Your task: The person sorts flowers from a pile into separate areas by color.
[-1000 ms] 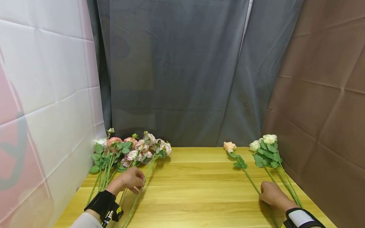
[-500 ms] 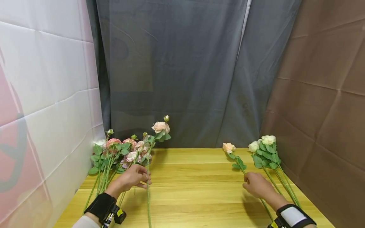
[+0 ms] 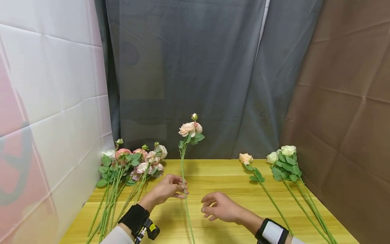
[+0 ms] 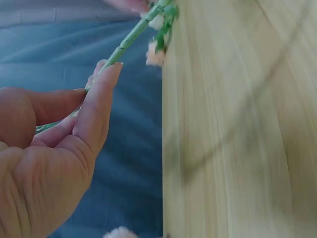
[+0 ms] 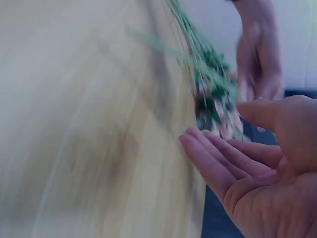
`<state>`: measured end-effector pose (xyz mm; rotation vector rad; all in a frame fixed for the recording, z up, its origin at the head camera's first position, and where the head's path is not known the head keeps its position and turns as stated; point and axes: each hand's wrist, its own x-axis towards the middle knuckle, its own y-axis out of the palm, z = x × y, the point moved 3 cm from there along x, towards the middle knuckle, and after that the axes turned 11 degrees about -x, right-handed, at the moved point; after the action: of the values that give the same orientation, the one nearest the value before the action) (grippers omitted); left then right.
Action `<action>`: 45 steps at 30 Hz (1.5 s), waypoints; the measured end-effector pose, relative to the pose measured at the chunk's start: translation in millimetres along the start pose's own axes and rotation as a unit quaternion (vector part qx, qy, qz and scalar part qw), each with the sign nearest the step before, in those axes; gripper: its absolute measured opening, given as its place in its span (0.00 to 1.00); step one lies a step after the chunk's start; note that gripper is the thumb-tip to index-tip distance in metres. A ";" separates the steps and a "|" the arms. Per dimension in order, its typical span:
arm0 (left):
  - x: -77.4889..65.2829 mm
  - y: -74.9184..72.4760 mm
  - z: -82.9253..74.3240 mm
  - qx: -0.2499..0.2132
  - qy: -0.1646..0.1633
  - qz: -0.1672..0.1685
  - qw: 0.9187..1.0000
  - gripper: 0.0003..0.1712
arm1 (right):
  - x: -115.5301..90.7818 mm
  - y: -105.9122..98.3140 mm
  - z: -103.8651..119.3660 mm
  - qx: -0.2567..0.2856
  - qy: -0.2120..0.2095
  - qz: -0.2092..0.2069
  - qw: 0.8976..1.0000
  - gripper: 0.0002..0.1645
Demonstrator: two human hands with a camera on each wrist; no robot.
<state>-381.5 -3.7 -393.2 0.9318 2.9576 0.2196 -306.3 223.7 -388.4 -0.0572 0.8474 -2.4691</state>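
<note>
Head view: dark grey curtain, one, hung behind. Brown cloth, creased, right side. Pale printed cloth, left side. Desk, yellow wood, below. Mixed flower bunch, pinks and white, lying at desk's left, stems toward the near edge. White roses, leafy, lying at far right. Peach-pink spray, one, held nearly upright before the curtain, between bunch and roses. Peach rose, single, lying just beside the white roses. Right hand, fingers relaxed, slightly bent, unclasped, near the spray's stem but apart. Left hand, thumb and fingers pinching that stem. Bud, small, topping the spray.
</note>
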 end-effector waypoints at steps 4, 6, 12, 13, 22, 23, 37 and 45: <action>9.0 18.5 1.3 -0.006 0.016 0.015 1.000 0.09 | 9.8 13.6 12.0 0.036 -0.005 0.000 0.999 0.23; 10.9 25.5 2.2 -0.008 0.023 0.021 0.999 0.10 | 13.0 16.7 13.9 0.044 -0.007 -0.010 0.999 0.19; 13.3 37.1 6.0 -0.022 0.021 0.020 0.999 0.13 | 16.0 18.9 10.7 0.027 -0.013 -0.035 0.999 0.07; 13.7 38.1 6.8 -0.024 0.019 0.020 0.999 0.13 | 15.7 18.8 9.8 0.025 -0.013 -0.034 0.999 0.06; 15.9 30.4 12.5 0.009 0.020 0.011 1.000 0.13 | 11.5 10.4 3.8 -0.007 -0.013 -0.041 0.999 0.05; 14.3 26.7 12.7 0.020 0.026 0.009 0.999 0.13 | 10.0 8.0 2.0 -0.010 -0.013 -0.043 0.999 0.04; -59.9 -102.2 -12.7 0.246 0.064 -0.247 0.935 0.11 | -48.8 -74.8 -57.7 -0.071 0.065 -0.108 0.989 0.05; -107.0 -171.7 -13.3 0.396 0.004 -0.283 0.874 0.17 | -78.1 -114.3 -101.9 -0.094 0.153 -0.121 0.976 0.03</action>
<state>-392.3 -205.8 -405.9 -0.0043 3.1451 -1.0596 -312.8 395.4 -393.8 0.1666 1.2723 -2.6574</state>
